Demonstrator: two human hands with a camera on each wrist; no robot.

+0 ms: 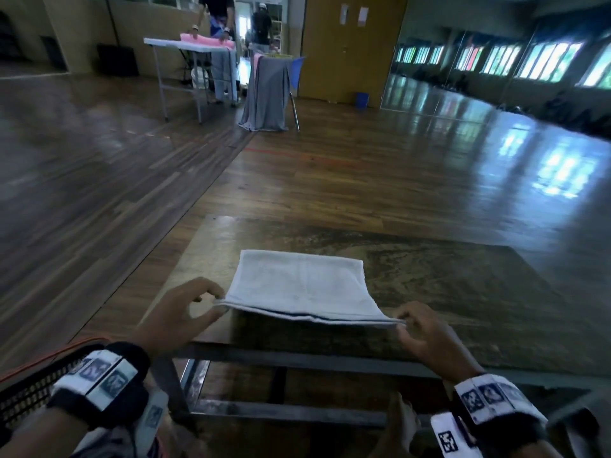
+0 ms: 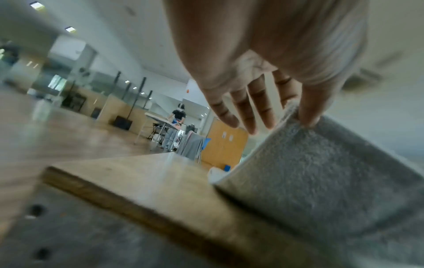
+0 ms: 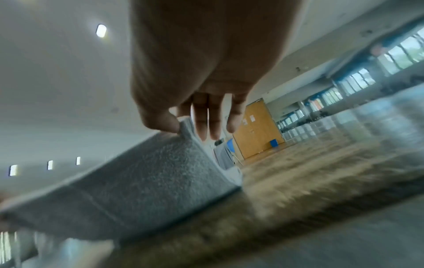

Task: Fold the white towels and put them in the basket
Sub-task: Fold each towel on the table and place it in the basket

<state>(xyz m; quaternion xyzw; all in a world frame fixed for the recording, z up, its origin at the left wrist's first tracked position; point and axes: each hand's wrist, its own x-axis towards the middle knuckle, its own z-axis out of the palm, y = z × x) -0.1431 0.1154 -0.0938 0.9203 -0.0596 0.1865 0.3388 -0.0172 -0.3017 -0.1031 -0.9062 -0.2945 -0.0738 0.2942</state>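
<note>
A white towel (image 1: 302,285), folded into a double layer, lies on the worn wooden table (image 1: 463,285); its near edge is lifted off the surface. My left hand (image 1: 190,309) pinches the near left corner between thumb and forefinger, the other fingers spread loose. My right hand (image 1: 421,328) pinches the near right corner. In the left wrist view the towel (image 2: 321,181) slopes up to the pinching left hand (image 2: 298,116). In the right wrist view the towel (image 3: 142,181) rises to the right hand (image 3: 181,125). A black mesh basket (image 1: 23,388) stands at my lower left, partly hidden by my left wrist.
The table has a metal frame (image 1: 297,355) along its near edge. An orange cable (image 1: 49,357) runs by the basket. Far off, a person works at a white table (image 1: 188,44), beside a chair draped in grey cloth (image 1: 266,90). Open wooden floor (image 1: 330,166) surrounds me.
</note>
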